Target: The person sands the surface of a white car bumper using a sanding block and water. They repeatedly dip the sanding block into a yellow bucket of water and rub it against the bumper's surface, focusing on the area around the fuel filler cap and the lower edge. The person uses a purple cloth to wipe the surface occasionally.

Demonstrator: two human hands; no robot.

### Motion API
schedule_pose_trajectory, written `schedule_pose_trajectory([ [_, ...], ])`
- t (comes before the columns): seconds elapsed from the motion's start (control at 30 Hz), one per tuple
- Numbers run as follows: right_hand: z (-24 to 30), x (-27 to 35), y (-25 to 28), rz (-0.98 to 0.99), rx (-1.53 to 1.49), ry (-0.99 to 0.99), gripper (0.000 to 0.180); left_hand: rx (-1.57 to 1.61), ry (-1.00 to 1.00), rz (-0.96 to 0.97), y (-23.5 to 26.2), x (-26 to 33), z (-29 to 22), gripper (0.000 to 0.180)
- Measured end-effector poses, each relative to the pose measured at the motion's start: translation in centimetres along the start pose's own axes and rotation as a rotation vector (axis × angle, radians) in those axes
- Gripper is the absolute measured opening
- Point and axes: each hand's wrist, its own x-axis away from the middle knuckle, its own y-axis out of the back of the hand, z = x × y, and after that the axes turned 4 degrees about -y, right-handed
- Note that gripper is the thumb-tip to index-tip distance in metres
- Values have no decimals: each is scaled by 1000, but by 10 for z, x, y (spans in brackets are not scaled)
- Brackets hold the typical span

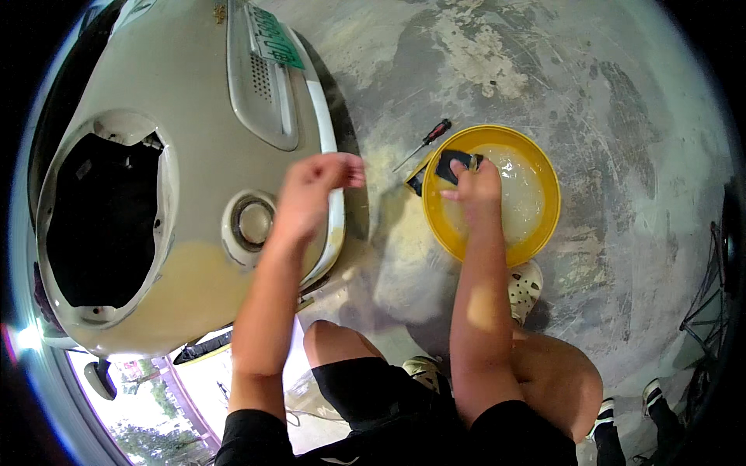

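My right hand (pixel 475 186) is over the yellow bucket (pixel 553 210), pinching a dark sheet (pixel 451 164) that looks like sandpaper. Cloudy whitish water (pixel 521 186) fills the lower part of the bucket. My left hand (pixel 318 186) hovers beside the rear of a car body (pixel 194 186), its fingers loosely curled together and slightly blurred. I see nothing in that hand. The car's beige, patchy surface has a round lamp recess (pixel 255 222) below the left wrist and a large dark opening (pixel 109 221) farther left.
A screwdriver (pixel 435 133) with a red and black handle lies on the scuffed concrete floor behind the bucket. Another dark piece (pixel 416 181) lies against the bucket's left side. My clog (pixel 525 287) is close to the bucket's near edge. Another person's shoes (pixel 653 394) stand at lower right.
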Motion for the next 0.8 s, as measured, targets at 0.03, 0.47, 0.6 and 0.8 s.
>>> schedule_pose_trajectory([
  [0.03,-5,11,-12,11,-99,115,34,-187,-51,-90,20,10,-17,33],
  [0.47,-180,13,-186,344,667,693,76,-1844,-285,498,111,93,-89,64],
  [0.6,-187,33,-179,253,978,816,72,-1872,-261,560,112,90,-96,71],
  [0.8,-174,0,-196,200,1053,877,59,-1867,-266,548,109,87,-95,69],
])
